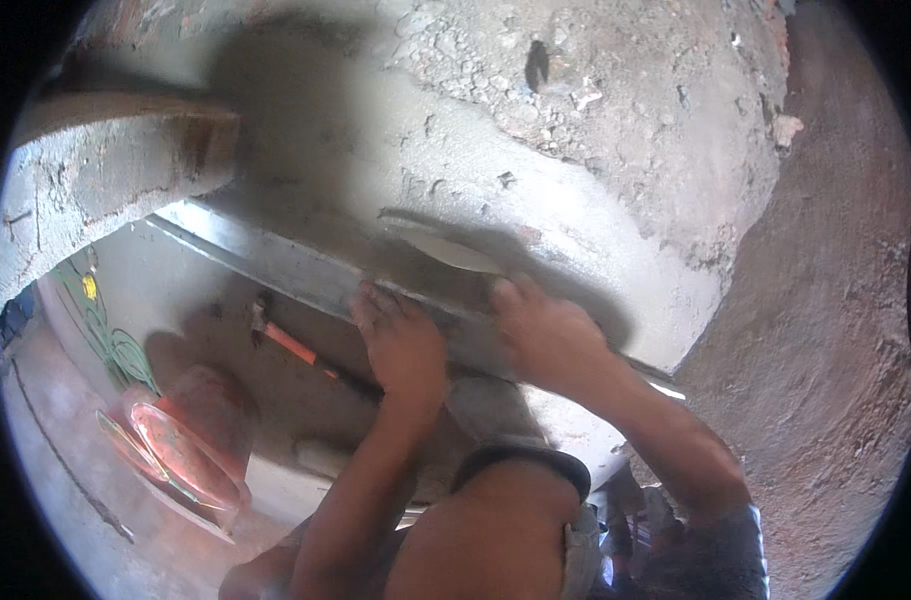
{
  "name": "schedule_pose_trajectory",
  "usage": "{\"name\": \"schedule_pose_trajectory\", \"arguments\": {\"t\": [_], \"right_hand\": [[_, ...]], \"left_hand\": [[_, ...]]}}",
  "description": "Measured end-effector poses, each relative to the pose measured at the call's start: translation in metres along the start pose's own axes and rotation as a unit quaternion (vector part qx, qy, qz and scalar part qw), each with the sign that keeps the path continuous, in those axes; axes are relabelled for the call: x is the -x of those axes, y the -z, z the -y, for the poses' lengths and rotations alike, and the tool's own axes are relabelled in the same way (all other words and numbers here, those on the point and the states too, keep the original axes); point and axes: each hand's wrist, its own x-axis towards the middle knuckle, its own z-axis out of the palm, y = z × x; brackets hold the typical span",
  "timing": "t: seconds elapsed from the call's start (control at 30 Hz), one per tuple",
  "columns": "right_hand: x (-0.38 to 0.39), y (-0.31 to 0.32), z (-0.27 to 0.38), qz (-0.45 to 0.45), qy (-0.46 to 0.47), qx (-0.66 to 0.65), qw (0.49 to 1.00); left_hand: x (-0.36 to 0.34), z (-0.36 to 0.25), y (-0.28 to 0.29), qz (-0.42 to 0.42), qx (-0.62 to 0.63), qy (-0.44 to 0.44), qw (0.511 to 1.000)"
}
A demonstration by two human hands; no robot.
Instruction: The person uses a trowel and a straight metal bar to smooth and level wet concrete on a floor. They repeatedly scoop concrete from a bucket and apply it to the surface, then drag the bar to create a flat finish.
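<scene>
My right hand is closed on a trowel, its blade lying just above a long metal straightedge against wet grey plaster. My left hand grips that straightedge, fingertips over its upper edge, to the left of the right hand. An orange-handled hammer lies below the bar, left of my left hand, its far handle end in shadow. Rough, pitted masonry borders the smoother plaster above.
A concrete beam juts in at upper left. Reddish pans or buckets sit at lower left beside coiled green line. A rough brown surface runs along the right. Part of my body fills the bottom centre.
</scene>
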Motion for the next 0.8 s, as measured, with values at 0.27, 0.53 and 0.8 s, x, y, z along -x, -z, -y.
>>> {"name": "schedule_pose_trajectory", "arguments": {"t": [0.27, 0.53, 0.8], "right_hand": [[0.029, -0.03, 0.003, 0.069, -0.019, 0.006, 0.997], [0.1, -0.011, -0.021, 0.194, -0.133, -0.027, 0.972], [0.09, 0.025, -0.032, 0.153, -0.144, -0.053, 0.976]], "left_hand": [[-0.001, 0.002, -0.021, 0.01, -0.111, 0.011, 0.994], [-0.004, -0.003, -0.002, 0.073, -0.026, 0.033, 0.996], [0.001, -0.001, -0.009, 0.013, -0.023, 0.029, 0.999]]}}
